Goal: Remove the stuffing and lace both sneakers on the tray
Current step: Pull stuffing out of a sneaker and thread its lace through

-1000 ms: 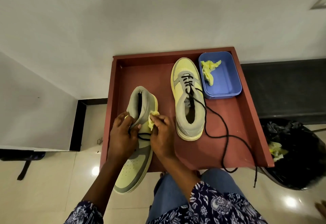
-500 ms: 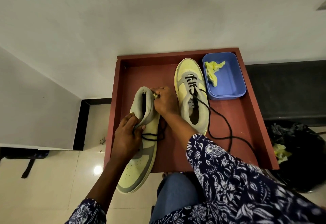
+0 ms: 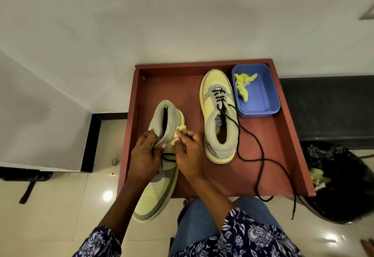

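The left hand (image 3: 144, 156) and right hand (image 3: 187, 151) cover the middle of the near sneaker (image 3: 159, 186), so its eyelets and most of its black lace (image 3: 169, 156) cannot be seen. How much yellow stuffing (image 3: 180, 128) remains inside is hidden (only a scrap shows at the right fingertips). The tongue print on the far sneaker (image 3: 219, 115) is too small to read. Both sleeves (image 3: 238, 234) run off the bottom edge.

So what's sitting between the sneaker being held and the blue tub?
In the head view, the other sneaker, partly laced with a black lace, stands between the held sneaker and the blue tub.
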### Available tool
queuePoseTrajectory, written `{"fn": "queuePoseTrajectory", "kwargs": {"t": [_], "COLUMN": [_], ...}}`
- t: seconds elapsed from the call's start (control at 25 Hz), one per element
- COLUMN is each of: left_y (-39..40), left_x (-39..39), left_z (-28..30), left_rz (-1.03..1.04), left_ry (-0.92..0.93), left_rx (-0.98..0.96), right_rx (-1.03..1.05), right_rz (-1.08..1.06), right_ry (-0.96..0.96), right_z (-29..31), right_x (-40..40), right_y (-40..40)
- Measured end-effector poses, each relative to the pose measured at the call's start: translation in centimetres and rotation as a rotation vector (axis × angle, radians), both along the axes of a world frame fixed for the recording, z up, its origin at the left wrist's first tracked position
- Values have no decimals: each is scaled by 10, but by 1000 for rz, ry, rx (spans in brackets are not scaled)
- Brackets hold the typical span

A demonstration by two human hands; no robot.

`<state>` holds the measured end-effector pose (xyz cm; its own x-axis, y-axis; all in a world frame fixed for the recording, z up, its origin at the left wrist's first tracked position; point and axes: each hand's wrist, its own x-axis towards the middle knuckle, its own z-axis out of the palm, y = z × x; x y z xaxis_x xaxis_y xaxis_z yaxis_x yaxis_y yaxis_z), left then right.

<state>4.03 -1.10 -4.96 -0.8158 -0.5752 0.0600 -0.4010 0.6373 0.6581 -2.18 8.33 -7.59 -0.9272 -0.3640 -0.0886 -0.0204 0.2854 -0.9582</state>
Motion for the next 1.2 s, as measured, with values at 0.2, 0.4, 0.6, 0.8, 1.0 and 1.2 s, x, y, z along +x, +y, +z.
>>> {"fn": "queuePoseTrajectory", "kwargs": {"t": [0.2, 0.4, 0.6, 0.8, 1.0, 1.2], "left_y": [-1, -3, -2, -1, -1, 0], "left_x": [0, 1, 1, 0, 0, 1], "left_z": [-1, -3, -2, -3, -5, -2], "left_rz": [-12, -35, -37, -26, -7, 5], "left_ry": [8, 15, 28, 20, 19, 17], "left_rx": [23, 29, 38, 38, 34, 40], "right_rx": [34, 60, 106, 104, 75, 75], "right_rz": [-106, -145, -91, -131, -146, -167], "right_ry": [2, -11, -4, 30, 17, 6], "right_z": [-3, 14, 25, 20, 9, 9], "right_x": [-17, -50, -70, -47, -16, -10], "right_y": [-11, -28, -39, -28, -12, -11]}}
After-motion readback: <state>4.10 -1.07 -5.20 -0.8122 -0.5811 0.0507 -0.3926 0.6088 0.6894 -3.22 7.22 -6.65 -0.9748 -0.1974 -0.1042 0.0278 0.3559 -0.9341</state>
